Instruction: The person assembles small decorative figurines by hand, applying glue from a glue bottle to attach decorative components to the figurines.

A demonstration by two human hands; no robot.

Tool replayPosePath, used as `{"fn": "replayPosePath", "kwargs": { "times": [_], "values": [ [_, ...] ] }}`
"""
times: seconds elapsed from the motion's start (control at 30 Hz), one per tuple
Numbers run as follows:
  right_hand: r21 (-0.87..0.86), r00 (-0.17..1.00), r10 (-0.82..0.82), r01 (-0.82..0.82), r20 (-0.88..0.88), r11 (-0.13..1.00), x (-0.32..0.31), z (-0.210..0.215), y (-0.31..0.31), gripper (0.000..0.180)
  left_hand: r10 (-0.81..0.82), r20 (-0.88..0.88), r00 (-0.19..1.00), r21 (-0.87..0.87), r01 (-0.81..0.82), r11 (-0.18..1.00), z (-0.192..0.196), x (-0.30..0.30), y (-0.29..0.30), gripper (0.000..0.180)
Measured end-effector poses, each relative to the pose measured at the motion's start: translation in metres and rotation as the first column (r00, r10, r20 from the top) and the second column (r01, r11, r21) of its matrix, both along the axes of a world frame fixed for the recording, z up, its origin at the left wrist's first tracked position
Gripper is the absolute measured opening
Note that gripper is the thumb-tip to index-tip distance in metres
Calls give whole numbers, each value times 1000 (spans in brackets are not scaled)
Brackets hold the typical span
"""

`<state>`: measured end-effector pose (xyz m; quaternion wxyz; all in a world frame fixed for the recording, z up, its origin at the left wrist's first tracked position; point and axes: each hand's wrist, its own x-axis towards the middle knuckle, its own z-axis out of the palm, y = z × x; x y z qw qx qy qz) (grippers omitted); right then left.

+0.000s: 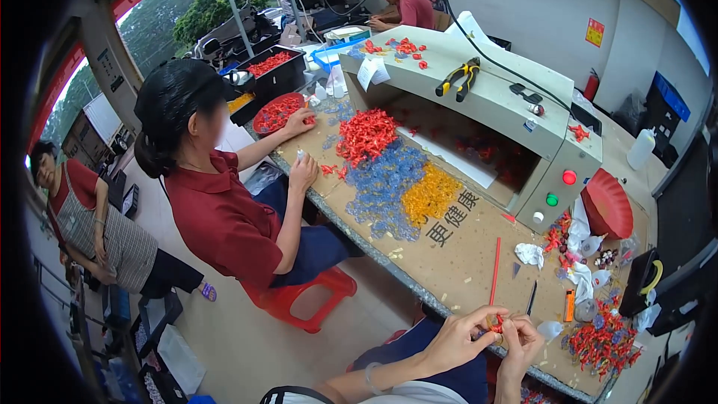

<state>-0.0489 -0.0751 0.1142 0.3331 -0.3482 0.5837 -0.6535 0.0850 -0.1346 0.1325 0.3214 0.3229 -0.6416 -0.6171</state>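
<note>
My left hand (pixel 458 343) and my right hand (pixel 517 340) meet at the table's front edge, fingers pinched together. Between their fingertips is a small red plastic piece (pixel 496 324); a bit of yellow shows beside it, mostly covered by the fingers. Just beyond the hands lie a red stick (pixel 496 271) and a dark pen-like tool (pixel 532 298). To the right of my right hand are a clear squeeze bottle (pixel 550 329), an orange lighter-like object (pixel 569 305) and a heap of red pieces mixed with clear blue ones (pixel 604 343).
Piles of red (pixel 366 136), clear blue (pixel 383 188) and yellow pieces (pixel 431 193) cover the table's middle, before a pale machine (pixel 464 82) with pliers (pixel 458 79) on top. A red basin (pixel 607 206) stands right. A co-worker (pixel 224 209) sits left; another person (pixel 105 217) stands behind.
</note>
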Motion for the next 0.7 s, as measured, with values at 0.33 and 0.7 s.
{"fn": "replayPosePath", "kwargs": {
  "times": [0.33, 0.7],
  "values": [
    [-1, 1000, -7, 7, 29, 1000, 10, 10, 9, 10, 32, -27, 999, 24, -32, 999, -2, 4, 13, 36],
    [-15, 998, 21, -22, -57, 1000, 4, 5, -6, 9, 93, -139, 986, 12, -92, 996, -10, -1, -1, 35]
  ]
}}
